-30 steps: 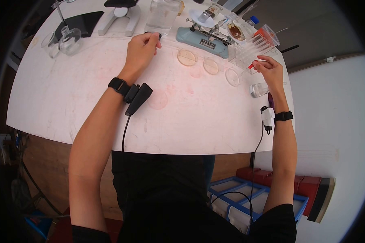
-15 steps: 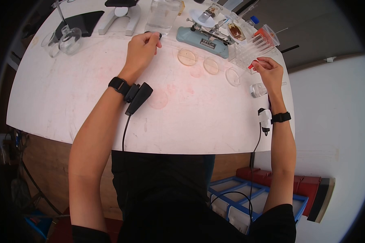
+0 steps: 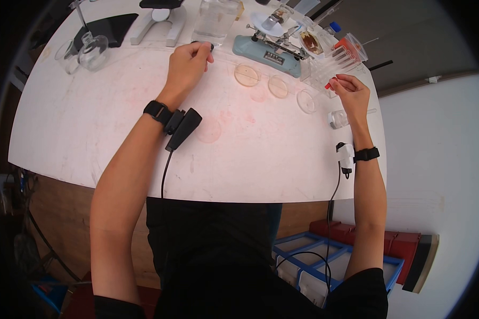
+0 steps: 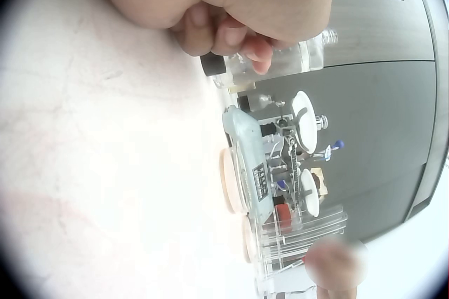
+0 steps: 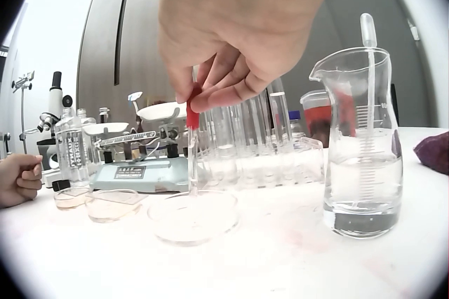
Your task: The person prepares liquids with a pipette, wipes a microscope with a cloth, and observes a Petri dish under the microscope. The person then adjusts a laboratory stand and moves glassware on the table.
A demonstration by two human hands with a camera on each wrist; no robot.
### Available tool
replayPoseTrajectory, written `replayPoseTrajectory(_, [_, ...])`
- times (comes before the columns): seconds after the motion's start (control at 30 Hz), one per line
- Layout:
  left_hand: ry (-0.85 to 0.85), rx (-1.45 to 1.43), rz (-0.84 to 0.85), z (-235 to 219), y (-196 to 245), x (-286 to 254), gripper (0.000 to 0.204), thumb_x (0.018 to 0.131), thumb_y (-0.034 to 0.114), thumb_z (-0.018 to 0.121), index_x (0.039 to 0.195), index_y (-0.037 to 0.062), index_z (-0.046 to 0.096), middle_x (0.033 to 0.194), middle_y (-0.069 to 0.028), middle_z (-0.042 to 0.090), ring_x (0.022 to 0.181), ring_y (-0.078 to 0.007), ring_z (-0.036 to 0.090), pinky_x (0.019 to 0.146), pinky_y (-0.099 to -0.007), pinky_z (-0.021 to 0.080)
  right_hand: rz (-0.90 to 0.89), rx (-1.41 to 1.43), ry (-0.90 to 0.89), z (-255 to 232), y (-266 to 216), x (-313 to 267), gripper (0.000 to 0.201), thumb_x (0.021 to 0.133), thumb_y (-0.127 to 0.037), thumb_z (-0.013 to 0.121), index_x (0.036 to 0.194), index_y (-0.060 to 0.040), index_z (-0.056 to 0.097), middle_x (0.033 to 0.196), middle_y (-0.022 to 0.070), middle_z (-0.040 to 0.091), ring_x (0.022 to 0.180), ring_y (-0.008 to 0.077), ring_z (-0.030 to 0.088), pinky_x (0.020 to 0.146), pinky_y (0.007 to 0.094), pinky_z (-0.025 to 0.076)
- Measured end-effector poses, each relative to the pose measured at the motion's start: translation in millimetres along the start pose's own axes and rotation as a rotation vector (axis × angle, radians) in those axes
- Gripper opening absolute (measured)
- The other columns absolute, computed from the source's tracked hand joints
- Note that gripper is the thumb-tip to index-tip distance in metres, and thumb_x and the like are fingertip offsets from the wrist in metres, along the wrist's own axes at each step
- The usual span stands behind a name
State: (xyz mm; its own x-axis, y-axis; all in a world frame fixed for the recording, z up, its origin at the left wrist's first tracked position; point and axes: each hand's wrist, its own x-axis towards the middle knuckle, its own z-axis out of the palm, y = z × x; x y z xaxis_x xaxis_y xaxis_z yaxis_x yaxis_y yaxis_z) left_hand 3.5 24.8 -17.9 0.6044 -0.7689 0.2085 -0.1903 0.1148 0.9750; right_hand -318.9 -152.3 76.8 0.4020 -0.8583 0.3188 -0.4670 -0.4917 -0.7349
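My right hand (image 5: 238, 39) pinches the red bulb (image 5: 193, 110) of a glass dropper (image 5: 193, 166) between thumb and fingers. The dropper points down, its lower end over a clear petri dish (image 5: 193, 232). Two more petri dishes lie leftward, a middle one (image 3: 278, 86) and a left one (image 3: 247, 75), both with pale tan contents. On the table's left half, my left hand (image 3: 188, 65) rests with loosely curled fingers and holds nothing. Just beyond it, a small black cylinder (image 5: 61, 185) lies by the base of a clear bottle (image 5: 70, 145).
A blue-grey balance (image 3: 266, 56) stands behind the dishes. To its right is a rack of test tubes (image 5: 280, 127). A glass beaker (image 5: 363, 187) of clear liquid holds a plastic dropper. Glass flasks (image 3: 92, 55) and a microscope base (image 3: 157, 26) stand at the back left.
My right hand and wrist have shifted slightly to the left, still pinching the dropper's bulb. The left hand has stayed in its place.
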Motion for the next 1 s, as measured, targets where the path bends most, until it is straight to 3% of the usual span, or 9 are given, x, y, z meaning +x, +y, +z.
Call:
replayPoseTrajectory(0.37, [0.006, 0.006, 0.008, 0.2, -1.1, -0.4, 0.038, 0.093, 0.029, 0.056, 0.069, 0.0001, 0.064, 0.056, -0.0017, 0.056, 0.054, -0.0093, 0.051, 0.054, -0.0273, 0.040, 0.025, 0.006, 0.004, 4.5, -5.4, 0.4, 0.024, 0.080, -0.005, 0.073, 0.099, 0.0076, 0.066, 0.088, 0.0132, 0.071, 0.078, 0.0137, 0.068, 0.069, 0.0215, 0.054])
replayPoseTrajectory(0.43, [-0.007, 0.016, -0.003, 0.8, 0.7, -2.0, 0.041, 0.097, 0.032, 0.051, 0.069, 0.0039, 0.061, 0.056, 0.0030, 0.048, 0.056, -0.0060, 0.042, 0.054, -0.0235, 0.032, 0.027, -0.002, 0.002, 4.4, -6.9, -0.1, 0.024, 0.080, -0.005, 0.073, 0.099, 0.0075, 0.066, 0.088, 0.0130, 0.071, 0.077, 0.0135, 0.068, 0.069, 0.0216, 0.054])
replayPoseTrajectory(1.0, [-0.010, 0.003, 0.003, 1.3, -0.6, -1.3, 0.042, 0.098, 0.032, 0.051, 0.068, 0.0040, 0.060, 0.056, 0.0029, 0.047, 0.056, -0.0064, 0.042, 0.055, -0.0241, 0.032, 0.010, 0.006, 0.007, 6.7, -5.2, 1.6, 0.023, 0.080, -0.004, 0.073, 0.098, 0.0075, 0.066, 0.088, 0.0134, 0.071, 0.075, 0.0140, 0.068, 0.067, 0.0221, 0.053])
